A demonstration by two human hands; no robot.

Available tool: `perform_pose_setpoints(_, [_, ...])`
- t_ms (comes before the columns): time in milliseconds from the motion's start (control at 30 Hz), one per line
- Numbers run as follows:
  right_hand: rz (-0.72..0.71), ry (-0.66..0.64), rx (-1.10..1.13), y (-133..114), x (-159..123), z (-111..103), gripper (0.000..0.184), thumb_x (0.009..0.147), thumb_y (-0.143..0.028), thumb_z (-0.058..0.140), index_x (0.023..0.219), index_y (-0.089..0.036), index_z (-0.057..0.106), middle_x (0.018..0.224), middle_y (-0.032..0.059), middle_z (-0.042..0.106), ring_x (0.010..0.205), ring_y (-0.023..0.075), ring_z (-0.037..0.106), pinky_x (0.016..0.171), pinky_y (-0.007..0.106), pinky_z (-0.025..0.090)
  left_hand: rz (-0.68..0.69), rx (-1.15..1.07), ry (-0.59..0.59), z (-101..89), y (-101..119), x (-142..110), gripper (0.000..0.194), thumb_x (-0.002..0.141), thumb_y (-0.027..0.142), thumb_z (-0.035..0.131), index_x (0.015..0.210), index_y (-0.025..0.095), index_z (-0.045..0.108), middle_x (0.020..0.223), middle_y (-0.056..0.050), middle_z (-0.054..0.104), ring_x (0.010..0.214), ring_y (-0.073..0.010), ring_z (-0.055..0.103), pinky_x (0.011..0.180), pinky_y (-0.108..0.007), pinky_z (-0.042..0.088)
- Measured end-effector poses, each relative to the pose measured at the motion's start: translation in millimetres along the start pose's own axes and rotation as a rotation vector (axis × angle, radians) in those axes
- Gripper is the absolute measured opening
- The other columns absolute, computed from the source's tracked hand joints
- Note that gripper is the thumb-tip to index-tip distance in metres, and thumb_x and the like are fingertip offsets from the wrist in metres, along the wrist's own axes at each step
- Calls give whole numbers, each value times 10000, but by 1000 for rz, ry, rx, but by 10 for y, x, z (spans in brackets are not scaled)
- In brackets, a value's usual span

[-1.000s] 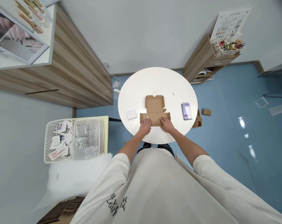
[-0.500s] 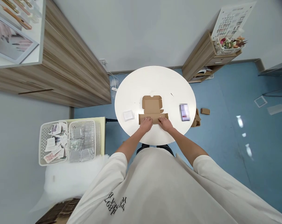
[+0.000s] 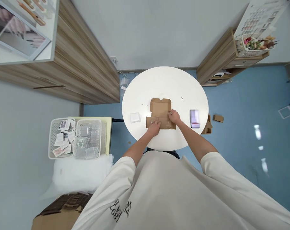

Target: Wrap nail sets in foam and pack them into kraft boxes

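An unfolded brown cardboard box (image 3: 160, 108) lies flat on the white round table (image 3: 164, 140), its notched lid panel towards the wall. My left hand (image 3: 154, 127) rests on the box's near panel with fingers stretched out over the cardboard. At the box's right side, the fingers of my right hand (image 3: 174, 117) are closed on a small side flap. To the left sits a clear-and-white flat plastic case (image 3: 135, 117). A phone with a blurred purple screen (image 3: 194, 118) lies on the right of the table.
Beyond the table's right edge, an open cardboard box (image 3: 208, 126) and a small brown box (image 3: 218, 118) are on the blue floor. White baskets (image 3: 88, 139) of plastic cases and cards stand at left. A wooden cabinet (image 3: 87, 60) rises behind them.
My right hand has moved from the near panel up to the side flap. The near panel now lies flatter, and my left hand stays on it. The whole view has shifted slightly.
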State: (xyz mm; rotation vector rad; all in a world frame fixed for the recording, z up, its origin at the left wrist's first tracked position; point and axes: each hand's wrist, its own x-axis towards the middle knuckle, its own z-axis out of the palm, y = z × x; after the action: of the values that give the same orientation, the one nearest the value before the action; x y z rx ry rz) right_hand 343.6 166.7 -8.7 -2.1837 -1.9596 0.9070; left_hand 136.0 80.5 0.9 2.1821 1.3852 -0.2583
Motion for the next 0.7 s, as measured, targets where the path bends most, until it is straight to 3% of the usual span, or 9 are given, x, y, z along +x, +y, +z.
perform_pose_setpoints(200, [41,57,170,35,63,17,419,923,-209,423,1232,-187,705,1220,85,717,1108,242,650,932,347,512,-62,-37,-73,-23,5,35,700,897,168,545,1542,238,281,1683,-163,-136,1127,-316,645,856,-451,555])
perform_pose_setpoints(367, [47,41,134,46,-38,-42,413,888,-161,423,1144,-207,743,1154,65,740,1074,235,659,931,349,509,-59,-26,-76,-53,15,23,637,909,154,527,1504,241,316,1679,-167,-150,1072,-301,667,812,-448,575])
perform_pose_setpoints(467, [15,14,77,16,-140,-74,406,908,-160,403,1155,-198,724,1156,80,725,1055,241,650,921,361,505,-54,-22,-83,-59,24,7,554,915,148,523,1444,220,376,1679,-170,-149,1072,-306,667,809,-453,574])
perform_pose_setpoints(600, [-107,112,-173,-123,-361,-74,384,966,-235,433,1295,-152,614,1296,165,623,1177,307,558,983,427,447,-57,-20,-83,-53,30,-14,497,921,138,512,1402,204,407,1679,-164,-161,1043,-294,674,783,-439,572])
perform_pose_setpoints(700, [-252,-101,-254,-244,-539,-4,489,977,-296,485,1447,-162,473,1320,163,609,1188,313,548,991,416,422,-55,-20,-66,-54,22,-25,471,930,158,524,1388,204,425,1688,-152,-124,1043,-280,673,798,-419,569])
